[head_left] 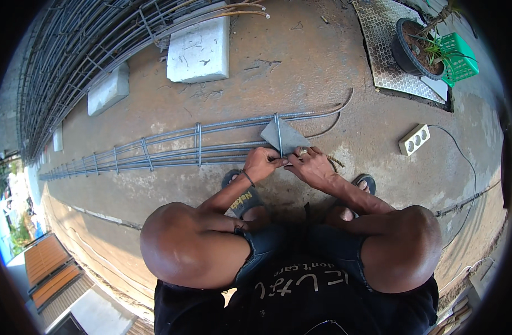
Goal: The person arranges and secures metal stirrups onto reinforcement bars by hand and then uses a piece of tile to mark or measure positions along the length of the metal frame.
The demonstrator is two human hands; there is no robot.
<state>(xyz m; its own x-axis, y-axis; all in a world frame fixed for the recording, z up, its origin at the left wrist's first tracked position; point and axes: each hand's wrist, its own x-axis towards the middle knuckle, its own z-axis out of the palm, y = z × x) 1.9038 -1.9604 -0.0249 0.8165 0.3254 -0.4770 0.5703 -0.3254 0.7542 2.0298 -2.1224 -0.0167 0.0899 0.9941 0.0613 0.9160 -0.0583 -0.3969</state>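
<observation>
A long rebar cage (172, 146) of grey steel bars lies on the concrete ground and runs off to the left. My left hand (261, 162) and my right hand (309, 163) meet at its near end, both closed on the lower bar where a square stirrup (279, 134) crosses it. A small flat grey plate (286, 135) lies under that end. Whether a tie wire or tool is between the fingers cannot be made out. I squat with both knees below the hands.
Two grey concrete blocks (200, 53) (108, 89) lie beyond the cage. Stacked rebar cages (71, 50) fill the upper left. A white power strip (414, 139) with its cable lies right. A potted plant (415, 47), green basket (459, 58) and patterned mat (387, 39) sit upper right.
</observation>
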